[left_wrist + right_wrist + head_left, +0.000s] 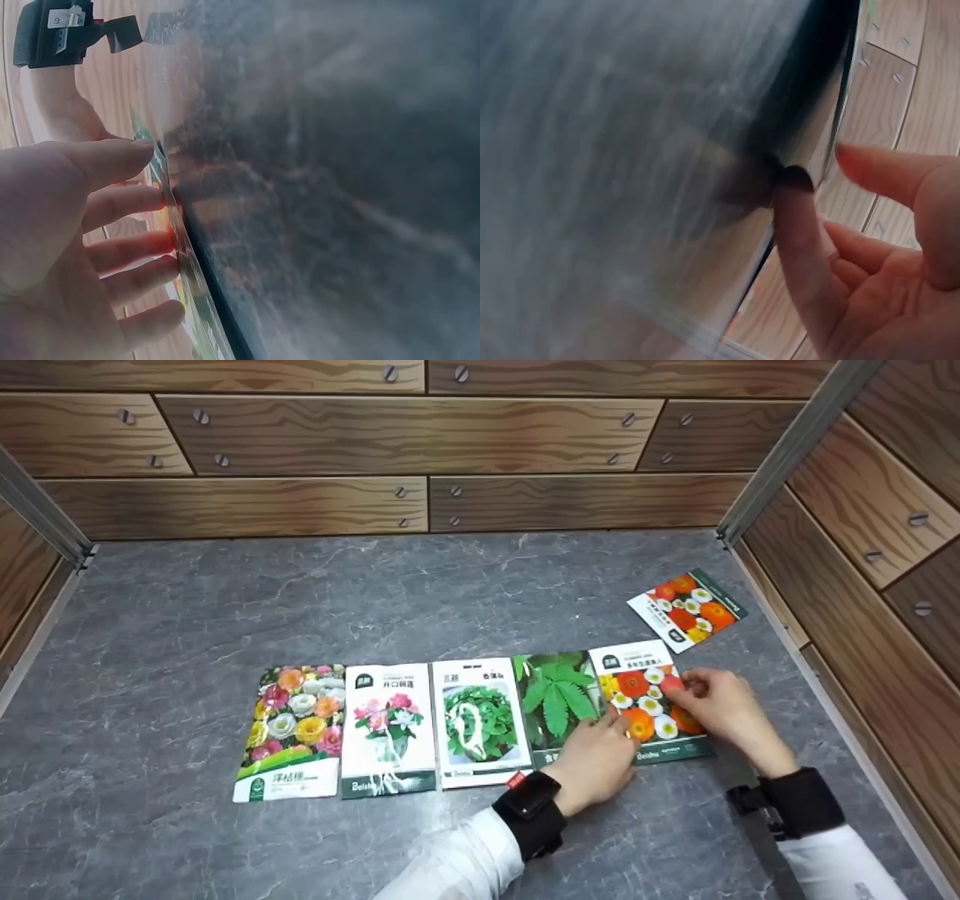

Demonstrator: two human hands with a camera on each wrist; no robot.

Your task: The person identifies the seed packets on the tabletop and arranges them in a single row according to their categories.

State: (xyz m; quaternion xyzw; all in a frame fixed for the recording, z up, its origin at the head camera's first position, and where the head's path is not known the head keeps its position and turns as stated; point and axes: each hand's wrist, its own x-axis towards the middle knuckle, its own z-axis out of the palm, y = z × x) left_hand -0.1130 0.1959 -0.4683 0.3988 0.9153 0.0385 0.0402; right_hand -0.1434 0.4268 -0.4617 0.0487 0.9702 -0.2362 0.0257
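A seed packet with orange, red and white poppies [641,697] lies at the right end of a row of packets, its right side slightly raised. My right hand [724,705] pinches that side; in the right wrist view the thumb [870,169] is above the edge and the index finger [802,247] below. My left hand [596,757] rests its fingertips on the same packet's lower left and the neighbouring green-leaf packet [556,697]. In the left wrist view its fingers [135,251] are spread and nearly straight.
Leftward in the row are a potted-herb packet [480,720], a pink-flower packet [388,731] and a mixed-bloom packet [292,727]. Another poppy packet [686,611] lies tilted behind, at the right. Wood-patterned walls [405,435] bound the grey marbled surface [165,607].
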